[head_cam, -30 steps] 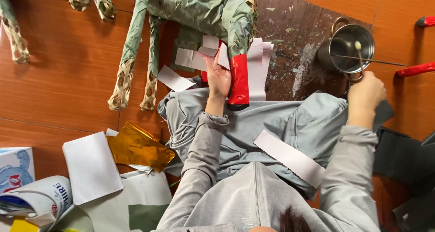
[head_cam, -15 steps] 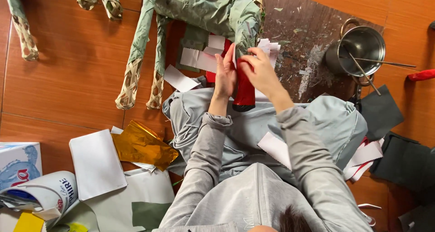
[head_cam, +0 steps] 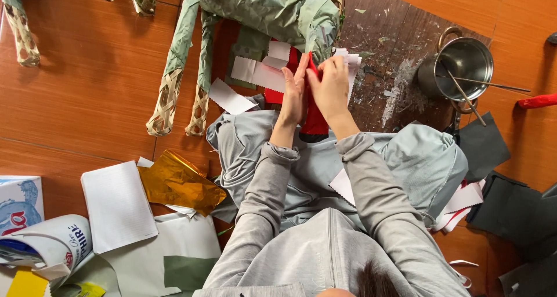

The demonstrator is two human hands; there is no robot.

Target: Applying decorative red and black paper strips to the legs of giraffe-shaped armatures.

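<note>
Red paper (head_cam: pixel 314 118), a long folded strip, stands on edge between the two hands just above the person's grey-trousered lap. The left hand (head_cam: pixel 293 94) is held upright with its palm turned toward the strip, fingers straight and pressed together, flat against the strip's left face. The right hand (head_cam: pixel 332 87) meets it from the other side, fingers curled and pinched onto the strip's upper edge, the wrist bent slightly inward. Both forearms, in grey sleeves, run up from the body and converge at the strip, the left elbow lower and wider than the right.

Directly beyond the red paper lie white paper pieces with zigzag edges (head_cam: pixel 255 72), and behind those rises a woven frame wrapped in green paper (head_cam: pixel 272 7), its bare basketwork legs (head_cam: pixel 165 102) reaching down to the left of the strip. To the right of the strip, well apart, a steel pot (head_cam: pixel 458 68) sits on the dark scuffed board with a thin stick resting across its rim. Below and left of the strip, beside the person's knee, lies crumpled gold foil (head_cam: pixel 180 182), with a sheet of white lined paper (head_cam: pixel 118 205) just left of it. Dark grey sheets (head_cam: pixel 484 146) lie to the lower right of the pot.
</note>
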